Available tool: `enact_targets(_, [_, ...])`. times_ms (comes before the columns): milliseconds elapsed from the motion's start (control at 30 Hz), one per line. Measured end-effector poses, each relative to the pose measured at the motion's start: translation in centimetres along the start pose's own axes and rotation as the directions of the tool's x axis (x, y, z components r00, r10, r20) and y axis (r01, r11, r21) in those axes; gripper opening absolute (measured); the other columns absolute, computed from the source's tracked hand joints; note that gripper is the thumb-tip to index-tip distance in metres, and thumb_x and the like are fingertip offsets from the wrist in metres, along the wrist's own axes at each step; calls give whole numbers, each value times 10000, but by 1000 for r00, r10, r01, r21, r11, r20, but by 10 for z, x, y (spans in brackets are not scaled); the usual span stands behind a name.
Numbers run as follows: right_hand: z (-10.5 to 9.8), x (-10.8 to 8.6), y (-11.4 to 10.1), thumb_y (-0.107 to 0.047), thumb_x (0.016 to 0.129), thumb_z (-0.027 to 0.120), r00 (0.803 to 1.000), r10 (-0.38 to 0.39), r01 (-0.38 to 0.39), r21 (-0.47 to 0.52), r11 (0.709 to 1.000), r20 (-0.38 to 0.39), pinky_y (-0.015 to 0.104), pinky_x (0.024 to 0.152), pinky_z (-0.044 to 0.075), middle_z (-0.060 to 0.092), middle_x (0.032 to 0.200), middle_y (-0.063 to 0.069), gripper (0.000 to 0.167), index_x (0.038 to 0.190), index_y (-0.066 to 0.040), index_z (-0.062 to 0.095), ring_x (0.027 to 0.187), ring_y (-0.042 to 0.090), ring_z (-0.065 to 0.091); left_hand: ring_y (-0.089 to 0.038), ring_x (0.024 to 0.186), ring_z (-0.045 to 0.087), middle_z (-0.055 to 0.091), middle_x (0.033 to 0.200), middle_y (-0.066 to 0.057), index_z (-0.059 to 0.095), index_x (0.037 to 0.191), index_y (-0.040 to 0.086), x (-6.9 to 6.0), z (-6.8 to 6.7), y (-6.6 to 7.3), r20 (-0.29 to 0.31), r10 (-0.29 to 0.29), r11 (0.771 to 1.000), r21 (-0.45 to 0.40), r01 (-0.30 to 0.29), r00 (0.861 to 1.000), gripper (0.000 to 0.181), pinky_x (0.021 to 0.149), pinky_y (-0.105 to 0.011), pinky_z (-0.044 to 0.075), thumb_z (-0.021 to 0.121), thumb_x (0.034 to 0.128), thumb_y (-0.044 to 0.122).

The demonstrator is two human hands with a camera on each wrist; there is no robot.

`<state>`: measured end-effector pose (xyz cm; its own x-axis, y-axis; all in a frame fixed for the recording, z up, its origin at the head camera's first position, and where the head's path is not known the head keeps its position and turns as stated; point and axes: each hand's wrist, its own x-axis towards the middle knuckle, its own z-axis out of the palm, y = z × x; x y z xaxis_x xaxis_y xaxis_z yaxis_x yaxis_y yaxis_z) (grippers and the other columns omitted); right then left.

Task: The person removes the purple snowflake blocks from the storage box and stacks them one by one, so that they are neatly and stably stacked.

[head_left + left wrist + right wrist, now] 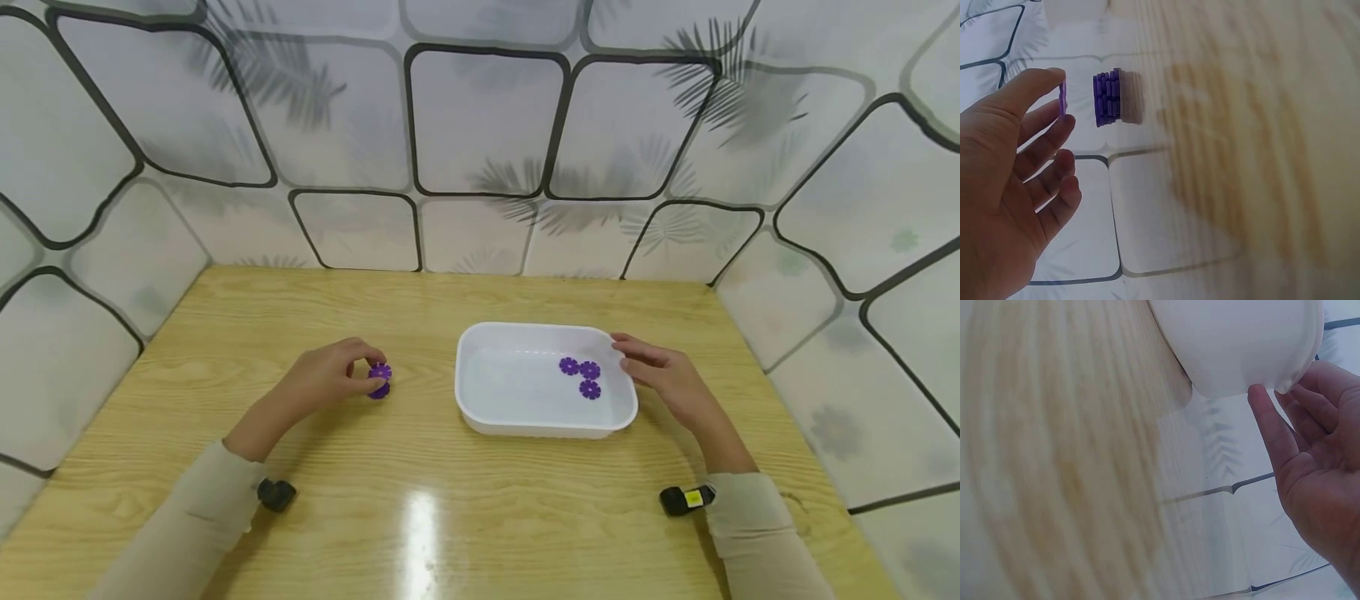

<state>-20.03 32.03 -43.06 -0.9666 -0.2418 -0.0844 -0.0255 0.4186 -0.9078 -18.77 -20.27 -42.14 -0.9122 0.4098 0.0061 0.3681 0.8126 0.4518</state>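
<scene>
My left hand (333, 375) pinches a thin purple flower-shaped disc (1062, 100) between thumb and fingers, the other fingers loosely bent. Just below that disc, apart from it, a short stack of the same purple discs (1107, 97) stands on the table, partly hidden by the hand in the head view. To the right is a white plastic tray (510, 423). Three purple flower-shaped discs (590, 389) lie on its floor toward the right. My right hand (671, 385) touches the tray's right end at the rim with thumb and fairly straight fingers.
Everything rests on a light wood-grain table (337, 517). A patterned white wall covering (487, 125) with dark outlines and leaf shapes borders it at the back and both sides. Each wrist wears a small dark camera (276, 494).
</scene>
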Motion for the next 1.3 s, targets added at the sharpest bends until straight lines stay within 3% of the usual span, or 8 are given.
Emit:
enact_targets(400, [2, 0, 0, -352, 1009, 619, 1000, -13, 13, -1, 1000, -5, 149, 967, 473, 353, 1624, 84, 532, 1427, -30, 552, 1504, 328, 301, -95, 777, 553, 665, 1097, 15, 705, 1194, 189, -5, -2, -3, 88, -47, 999, 19, 45, 995, 314, 655, -311, 440, 717, 931, 359])
enact_targets(800, [2, 0, -2, -350, 1010, 618, 1000, -2, 2, 4, 1000, -7, 150, 968, 472, 352, 1626, 70, 528, 1429, -36, 553, 1506, 317, 301, -122, 856, 597, 672, 1113, -9, 710, 1199, 172, -5, 1, -6, 91, -50, 997, 57, 45, 995, 328, 739, -394, 491, 720, 929, 359])
enact_targets(1300, [2, 0, -2, -359, 1008, 618, 1000, -1, 1, 1, 1000, -9, 160, 980, 467, 356, 1625, 70, 534, 1428, -36, 553, 1505, 315, 306, -125, 814, 547, 652, 1155, 4, 669, 1275, 187, -5, 0, -4, 106, -80, 997, 14, 79, 991, 391, 661, -316, 433, 670, 958, 415])
